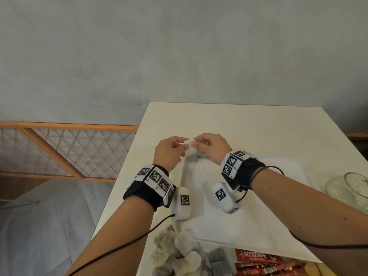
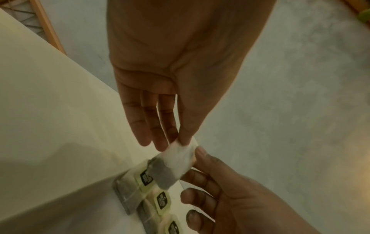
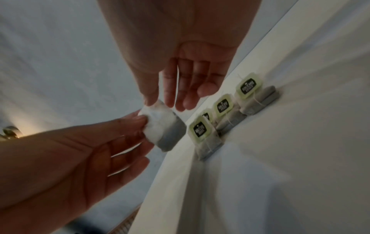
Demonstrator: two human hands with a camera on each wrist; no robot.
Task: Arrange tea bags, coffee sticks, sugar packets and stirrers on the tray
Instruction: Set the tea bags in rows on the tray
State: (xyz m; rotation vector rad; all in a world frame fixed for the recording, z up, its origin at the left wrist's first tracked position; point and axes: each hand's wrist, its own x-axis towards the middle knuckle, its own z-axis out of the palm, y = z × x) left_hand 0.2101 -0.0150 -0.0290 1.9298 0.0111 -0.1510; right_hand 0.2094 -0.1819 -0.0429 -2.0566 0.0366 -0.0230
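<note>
— Two hands on one tea bag (image 2: 176, 159): the left hand (image 2: 180, 76) pinches its top edge between thumb and fingers (image 2: 158, 126), and the right hand (image 2: 226, 194) pinches the opposite edge with thumb and forefinger. What's the trick for this step?

— Keep both pinches on the paper rim, not on the dark filled end, which hangs lowest and points at the row. The bag is in the air, just above the far left corner of the white tray (image 1: 258, 226).

— And the row itself?

— Several tagged tea bags (image 3: 218, 120) already lie in a line along the tray's rim, each with a pale green label. I'd judge the held one belongs at the near end of that line, lined up with the others.

— Risks?

— It's light and floppy. Lower it flat, let one hand release first while the other steadies, and avoid brushing the neighbours, which overlap closely.

— What's left afterwards?

— Plenty, I'd say. Loose tea bags (image 1: 175, 250) sit heaped at the near edge of the table (image 1: 239, 120), with red Nescafé coffee sticks (image 1: 264, 263) beside them. A glass bowl (image 1: 348, 188) stands to the right of the tray.
</note>
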